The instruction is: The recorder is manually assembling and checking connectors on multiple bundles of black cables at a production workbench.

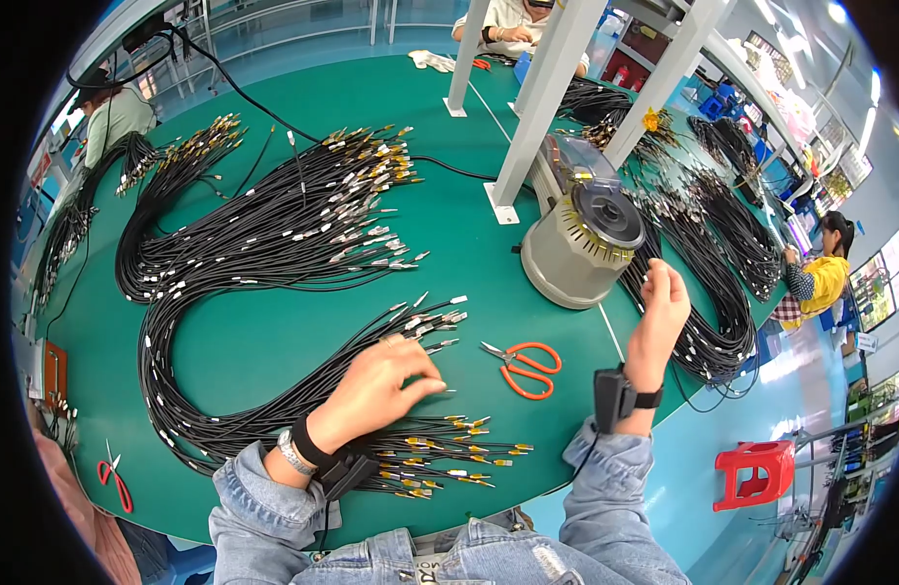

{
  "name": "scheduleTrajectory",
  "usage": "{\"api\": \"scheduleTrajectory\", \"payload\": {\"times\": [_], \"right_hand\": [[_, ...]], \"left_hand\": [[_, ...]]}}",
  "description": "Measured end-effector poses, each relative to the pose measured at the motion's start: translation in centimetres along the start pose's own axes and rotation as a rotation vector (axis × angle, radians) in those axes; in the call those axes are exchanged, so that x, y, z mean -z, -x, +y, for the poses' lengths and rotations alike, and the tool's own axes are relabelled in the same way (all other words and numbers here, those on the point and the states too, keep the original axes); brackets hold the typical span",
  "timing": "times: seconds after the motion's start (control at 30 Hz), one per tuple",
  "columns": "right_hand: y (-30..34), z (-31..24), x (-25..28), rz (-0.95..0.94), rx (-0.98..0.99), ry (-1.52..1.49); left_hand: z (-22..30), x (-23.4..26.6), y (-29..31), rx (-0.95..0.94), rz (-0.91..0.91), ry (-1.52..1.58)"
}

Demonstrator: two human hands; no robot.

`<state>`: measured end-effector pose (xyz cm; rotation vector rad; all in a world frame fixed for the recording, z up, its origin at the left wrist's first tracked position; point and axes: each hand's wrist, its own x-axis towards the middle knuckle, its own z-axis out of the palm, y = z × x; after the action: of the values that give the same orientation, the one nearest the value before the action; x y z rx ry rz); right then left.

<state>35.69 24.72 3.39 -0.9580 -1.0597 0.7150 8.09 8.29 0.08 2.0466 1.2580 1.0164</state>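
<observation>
Over the front cable bundle, my left hand (383, 382) is closed in a pinch, with a thin pale cable tip showing just beyond the thumb. Beneath and around it lie black cables (225, 424) with white tags; the nearest ends (449, 453) carry yellow sleeves. My right hand (661, 317) is raised beside a round grey tape dispenser (581, 244), fingers curled together. Something small and whitish shows at its fingertips, too small to name. Between the hands, orange-handled scissors (529, 369) lie on the green table (508, 458).
A larger cable bundle (264, 219) spreads behind my left hand, and more cables (698, 322) lie right of the dispenser. Grey metal posts (542, 107) rise from the table. Red-handled scissors (118, 478) lie at left. A red stool (754, 475) stands at right. Other people sit around.
</observation>
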Motion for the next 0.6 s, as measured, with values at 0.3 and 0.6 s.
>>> {"api": "scheduleTrajectory", "payload": {"times": [0.3, 0.6], "right_hand": [[-2.7, 1.4, -0.1, -0.235, -0.292, 0.056], [-0.6, -0.3, -1.3, -0.224, -0.209, -0.437]], "left_hand": [[-1.5, -0.7, 1.0, 0.144, -0.01, -0.29], [-2.3, -0.4, 0.6, 0.135, -0.034, -0.228]]}}
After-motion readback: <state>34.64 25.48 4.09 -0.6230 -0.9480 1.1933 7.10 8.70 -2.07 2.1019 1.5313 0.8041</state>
